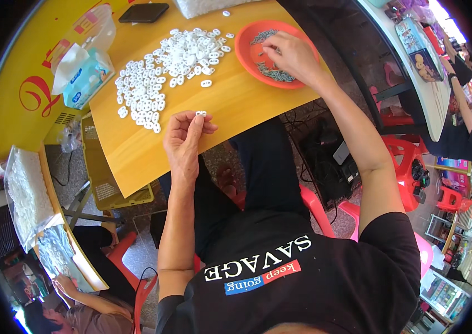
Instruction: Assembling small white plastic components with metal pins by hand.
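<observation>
My left hand [183,136] is over the table's near edge, pinching a small white two-holed plastic piece [201,113] between thumb and fingers. At the right, my right hand [296,55] reaches into an orange-red plastic bowl [242,49], its fingertips drawn together; whatever is between them is too small to make out. Thin grey metal screws [276,74] lie in the bowl in separate heaps. Many more white pieces form a heap [194,47] in the middle of the table and a flatter spread [142,89] to its left. A single piece [206,83] lies apart, nearer me.
A blue tissue pack [86,78] stands at the table's left edge. Toward the back are a black phone [144,13] and a clear bag of white pieces [208,5]. Another person [99,306] sits at the lower left beside a second table.
</observation>
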Demonstrator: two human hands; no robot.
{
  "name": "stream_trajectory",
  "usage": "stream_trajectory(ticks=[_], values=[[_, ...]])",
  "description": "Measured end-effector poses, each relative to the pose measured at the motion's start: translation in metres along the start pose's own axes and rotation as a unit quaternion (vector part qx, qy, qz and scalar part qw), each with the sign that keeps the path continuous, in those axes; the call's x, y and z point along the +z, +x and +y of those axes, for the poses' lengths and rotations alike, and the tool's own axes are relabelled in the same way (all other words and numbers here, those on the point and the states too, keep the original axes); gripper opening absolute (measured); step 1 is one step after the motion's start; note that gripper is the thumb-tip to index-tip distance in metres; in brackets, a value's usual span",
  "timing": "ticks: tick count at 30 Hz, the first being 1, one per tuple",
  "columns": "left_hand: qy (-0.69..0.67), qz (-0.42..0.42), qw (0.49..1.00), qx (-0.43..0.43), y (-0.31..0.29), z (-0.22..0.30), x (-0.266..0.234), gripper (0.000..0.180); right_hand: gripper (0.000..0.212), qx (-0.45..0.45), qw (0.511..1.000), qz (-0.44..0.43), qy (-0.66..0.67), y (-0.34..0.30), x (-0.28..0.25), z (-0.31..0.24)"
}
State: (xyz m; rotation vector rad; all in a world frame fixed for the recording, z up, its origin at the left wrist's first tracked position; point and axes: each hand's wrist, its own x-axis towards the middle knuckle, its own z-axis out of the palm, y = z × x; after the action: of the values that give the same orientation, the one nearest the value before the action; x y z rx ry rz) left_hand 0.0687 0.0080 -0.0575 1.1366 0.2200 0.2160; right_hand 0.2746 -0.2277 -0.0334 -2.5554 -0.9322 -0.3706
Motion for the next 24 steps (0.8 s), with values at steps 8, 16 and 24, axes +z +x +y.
stream_trajectory(ticks=[8,16,24], values=[[-0.072,-0.018,0.997,0.02,-0.015,0.023,0.018,0.01,0.021,0.063,0.913,-0.076,0.396,-0.021,-0.034,-0.106],[-0.062,-0.019,0.998,0.019,-0.041,0.049,0.024,0.012,0.019,0.018,0.89,-0.091,0.446,-0.045,-0.034,-0.169],[-0.016,-0.048,0.998,0.031,-0.059,0.062,0.02,0.016,0.018,0.006,0.875,-0.106,0.472,-0.054,-0.044,-0.186]])
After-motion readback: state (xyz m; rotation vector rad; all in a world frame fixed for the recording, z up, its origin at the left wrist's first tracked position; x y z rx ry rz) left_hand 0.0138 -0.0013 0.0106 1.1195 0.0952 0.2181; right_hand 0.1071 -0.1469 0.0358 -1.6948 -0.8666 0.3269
